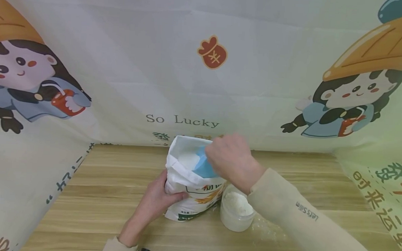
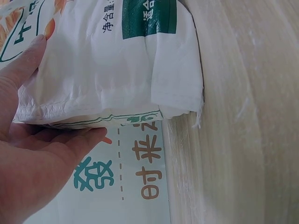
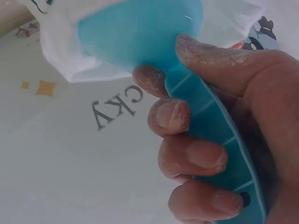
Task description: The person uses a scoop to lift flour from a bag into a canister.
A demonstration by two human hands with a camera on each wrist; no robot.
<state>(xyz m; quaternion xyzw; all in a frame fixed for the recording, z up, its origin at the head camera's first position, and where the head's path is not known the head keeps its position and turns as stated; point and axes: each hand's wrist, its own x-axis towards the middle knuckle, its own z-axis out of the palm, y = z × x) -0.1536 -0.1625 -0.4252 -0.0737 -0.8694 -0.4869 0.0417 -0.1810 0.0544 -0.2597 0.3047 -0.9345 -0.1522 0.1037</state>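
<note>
A white flour bag point(image 1: 198, 192) stands upright on the table with its top folded open, and white powder shows inside. My left hand point(image 1: 158, 194) grips its left side; in the left wrist view the thumb lies on the printed front and the fingers point(image 2: 79, 144) go round the back. My right hand point(image 1: 232, 160) holds a blue scoop point(image 3: 210, 126) by its handle, fingers curled round it. The scoop's blade point(image 1: 204, 165) is in the bag's mouth, partly hidden by the bag. White powder dusts the right thumb and fingertips.
Close to the bag's right side stands a clear round tub point(image 1: 236, 220) with white powder in it, partly behind the right forearm. Spilled powder point(image 1: 267, 229) lies on the wooden table point(image 1: 111, 181) to its right. A printed cloth point(image 1: 258, 49) hangs behind and at both sides.
</note>
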